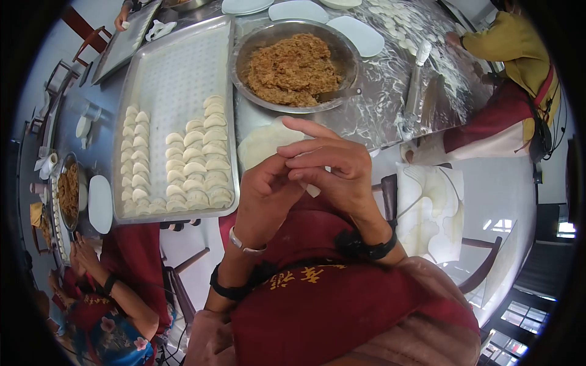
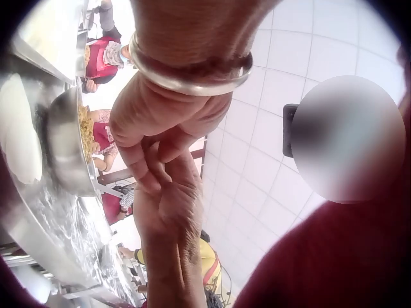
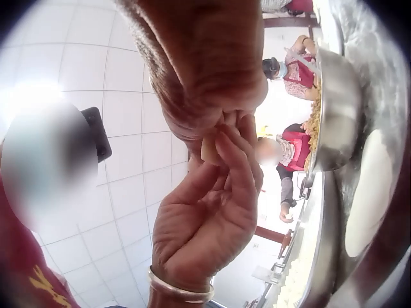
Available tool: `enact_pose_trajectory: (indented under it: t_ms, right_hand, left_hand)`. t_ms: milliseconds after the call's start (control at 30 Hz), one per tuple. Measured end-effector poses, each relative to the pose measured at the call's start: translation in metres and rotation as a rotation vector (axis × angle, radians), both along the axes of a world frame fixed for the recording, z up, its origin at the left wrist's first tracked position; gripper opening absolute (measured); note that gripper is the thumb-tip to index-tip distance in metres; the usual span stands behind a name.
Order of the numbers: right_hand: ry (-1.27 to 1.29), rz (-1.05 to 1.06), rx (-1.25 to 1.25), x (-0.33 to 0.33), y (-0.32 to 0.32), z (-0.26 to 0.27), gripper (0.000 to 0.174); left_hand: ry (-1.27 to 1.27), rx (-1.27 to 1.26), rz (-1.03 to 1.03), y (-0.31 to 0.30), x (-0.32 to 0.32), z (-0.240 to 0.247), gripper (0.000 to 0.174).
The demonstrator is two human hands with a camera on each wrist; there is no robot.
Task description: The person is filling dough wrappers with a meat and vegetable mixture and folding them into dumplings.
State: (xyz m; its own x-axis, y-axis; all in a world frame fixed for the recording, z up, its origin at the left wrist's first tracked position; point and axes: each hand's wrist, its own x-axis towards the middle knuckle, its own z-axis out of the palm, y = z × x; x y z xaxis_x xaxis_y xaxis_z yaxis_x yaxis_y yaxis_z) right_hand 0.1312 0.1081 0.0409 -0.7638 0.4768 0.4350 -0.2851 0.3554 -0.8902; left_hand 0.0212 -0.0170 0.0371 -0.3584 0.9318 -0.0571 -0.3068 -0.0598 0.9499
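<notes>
Both hands meet in front of the apron, fingertips together around a small dumpling point(image 3: 209, 153). Most of it is hidden by the fingers; a pale dough edge shows in the right wrist view. My left hand point(image 1: 267, 189) pinches it from the left, and my right hand point(image 1: 342, 168) closes on it from the right with its index finger raised. Just beyond the hands on the table lies a white plate point(image 1: 255, 149), partly covered by them. Past that stands a steel bowl point(image 1: 239, 79) of brown minced filling point(image 1: 293, 67), with a utensil handle point(image 1: 342, 94) at its rim.
To the left, a large metal tray point(image 1: 165, 79) carries rows of folded dumplings point(image 1: 195, 161). White plates point(image 1: 360, 36) stand behind the bowl. A floured table area point(image 1: 390, 79) with wrappers reaches right, where a person in yellow point(image 1: 519, 46) works. Another person point(image 1: 110, 305) is at lower left.
</notes>
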Motion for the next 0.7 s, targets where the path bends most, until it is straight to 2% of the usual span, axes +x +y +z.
enact_pose_trajectory:
  t_ms: [133, 233, 333, 433, 533, 633, 700]
  right_hand:
    - [0.079, -0.07, -0.056, -0.008, -0.008, 0.003, 0.021]
    - [0.109, -0.043, -0.014, -0.006, -0.004, 0.0, 0.027]
    - [0.063, 0.062, 0.056, -0.003, 0.002, -0.009, 0.036]
    - [0.047, 0.063, 0.09, -0.005, 0.001, -0.009, 0.036]
    - [0.071, -0.083, 0.053, -0.01, -0.009, -0.002, 0.031]
    - [0.048, -0.089, 0.15, -0.007, -0.004, -0.009, 0.036]
    - [0.022, -0.034, 0.132, -0.007, 0.002, -0.018, 0.04]
  left_hand:
    - [-0.135, 0.125, 0.088, 0.004, 0.008, 0.001, 0.033]
    - [-0.169, 0.185, 0.131, 0.007, 0.011, 0.008, 0.035]
    - [0.055, 0.113, 0.068, 0.003, 0.005, -0.003, 0.04]
    - [0.036, 0.04, 0.069, 0.003, 0.002, -0.008, 0.043]
    - [-0.137, 0.161, 0.162, 0.008, 0.008, -0.005, 0.043]
    - [-0.139, 0.107, 0.217, 0.01, 0.012, 0.001, 0.045]
    - [-0.094, 0.109, 0.133, 0.009, 0.01, 0.0, 0.044]
